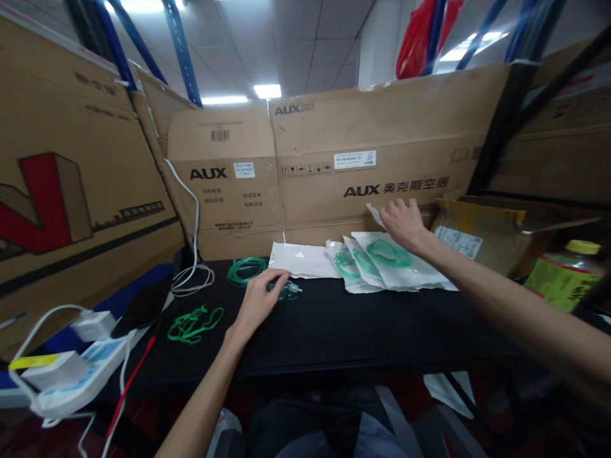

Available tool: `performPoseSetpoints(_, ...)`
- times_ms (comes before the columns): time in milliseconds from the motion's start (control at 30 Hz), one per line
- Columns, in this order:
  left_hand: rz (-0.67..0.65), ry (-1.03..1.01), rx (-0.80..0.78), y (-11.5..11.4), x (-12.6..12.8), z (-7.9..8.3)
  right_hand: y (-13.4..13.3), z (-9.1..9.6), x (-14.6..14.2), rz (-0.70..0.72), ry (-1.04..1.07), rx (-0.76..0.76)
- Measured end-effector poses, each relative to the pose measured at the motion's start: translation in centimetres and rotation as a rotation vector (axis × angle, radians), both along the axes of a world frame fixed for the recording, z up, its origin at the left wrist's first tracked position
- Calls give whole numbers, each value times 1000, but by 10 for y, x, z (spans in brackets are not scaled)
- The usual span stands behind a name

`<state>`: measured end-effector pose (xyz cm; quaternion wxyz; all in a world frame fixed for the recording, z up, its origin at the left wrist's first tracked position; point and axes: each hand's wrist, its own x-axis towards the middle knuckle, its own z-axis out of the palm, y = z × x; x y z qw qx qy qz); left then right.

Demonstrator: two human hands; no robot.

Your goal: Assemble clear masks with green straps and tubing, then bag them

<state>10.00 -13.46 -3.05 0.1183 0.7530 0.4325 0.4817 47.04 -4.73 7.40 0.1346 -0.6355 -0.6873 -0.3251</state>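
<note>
My left hand (pixel 261 299) is low over the black tabletop, its fingers curled about a small translucent green plastic fitting (pixel 290 290) with a clear nozzle. Just behind it lies a coil of green tubing (pixel 244 271). A tangled green elastic strap (pixel 193 325) rests to the left. My right hand (pixel 403 222) is raised, pinching a strip of white packaging (pixel 375 215); what it belongs to is partly hidden. Below that hand, several white packets (pixel 367 267) with green tubing showing inside overlap. A flat white packet (pixel 303 261) lies left of them.
Cardboard panels (pixel 315 137) wall the back of the black table (pixel 334 331). A power strip (pixel 76 381) with cables and a dark phone-like object (pixel 143 306) are at left. An open carton (pixel 482 222) and a yellow-capped bottle (pixel 566 273) stand at right.
</note>
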Motion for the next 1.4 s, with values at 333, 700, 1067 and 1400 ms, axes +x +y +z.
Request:
performPoseSetpoints(333, -467, -323, -414, -13, 112, 25, -55, 74, -30, 179, -81, 117)
performPoseSetpoints(700, -622, -1106, -614, 23, 105, 43, -94, -36, -121, 785, 88, 166)
performPoseSetpoints(1067, -291, -1101, -437, 62, 50, 7, -31, -112, -107, 695, 1158, 268)
performPoseSetpoints(1400, -274, -1016, -434, 62, 45, 1, -21, -121, -98, 694, 1386, 50)
